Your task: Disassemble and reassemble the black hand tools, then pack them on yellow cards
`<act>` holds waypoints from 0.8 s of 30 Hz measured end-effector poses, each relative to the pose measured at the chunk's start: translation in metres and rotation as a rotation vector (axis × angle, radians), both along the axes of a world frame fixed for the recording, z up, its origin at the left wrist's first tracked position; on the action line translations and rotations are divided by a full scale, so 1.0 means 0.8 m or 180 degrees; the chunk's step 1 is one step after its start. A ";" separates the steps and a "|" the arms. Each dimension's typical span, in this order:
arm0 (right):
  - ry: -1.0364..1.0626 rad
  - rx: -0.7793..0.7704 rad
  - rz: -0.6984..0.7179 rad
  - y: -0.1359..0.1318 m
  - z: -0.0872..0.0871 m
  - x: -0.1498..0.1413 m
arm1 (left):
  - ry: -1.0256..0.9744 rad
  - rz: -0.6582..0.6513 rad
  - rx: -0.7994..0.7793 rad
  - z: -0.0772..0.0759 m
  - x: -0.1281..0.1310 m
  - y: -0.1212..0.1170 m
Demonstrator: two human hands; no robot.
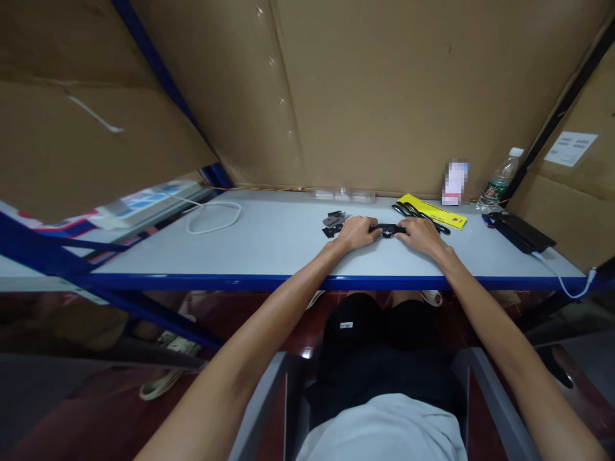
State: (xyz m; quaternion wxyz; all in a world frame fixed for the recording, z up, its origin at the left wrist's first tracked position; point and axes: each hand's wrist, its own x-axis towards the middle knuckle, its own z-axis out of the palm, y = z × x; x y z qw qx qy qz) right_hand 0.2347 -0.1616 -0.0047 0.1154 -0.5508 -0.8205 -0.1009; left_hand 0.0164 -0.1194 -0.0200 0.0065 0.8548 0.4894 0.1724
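A slim black bar-shaped piece with a notched middle (387,230) lies between my hands, low over the grey table top. My left hand (358,232) has its fingers closed round the left side of the piece. The fingers of my right hand (421,234) are closed on its right side. Just left of my left hand, a black part (331,231) sticks out; I cannot tell whether it belongs to the same piece. Small grey and black parts (333,219) lie behind that hand. Beyond my right hand, black curved handles (407,210) rest against a yellow packet (435,212).
A clear plastic tray (343,194) and a blurred phone-like object (455,184) are along the cardboard back wall. At right are a water bottle (500,179) and a black case (521,234) with a white cable. Another white cable (235,218) loops at left. A blue edge (269,282) borders the table.
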 end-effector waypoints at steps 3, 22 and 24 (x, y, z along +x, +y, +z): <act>-0.0063 0.0048 -0.0069 -0.001 0.000 -0.002 | 0.0005 0.0001 -0.0014 0.000 0.000 0.000; 0.0216 -0.0041 -0.0174 -0.002 0.000 -0.006 | 0.0144 -0.0101 0.0147 -0.002 -0.001 0.000; 0.0283 -0.0043 -0.0191 0.000 0.000 -0.006 | 0.0140 -0.0083 0.0169 -0.002 -0.002 0.000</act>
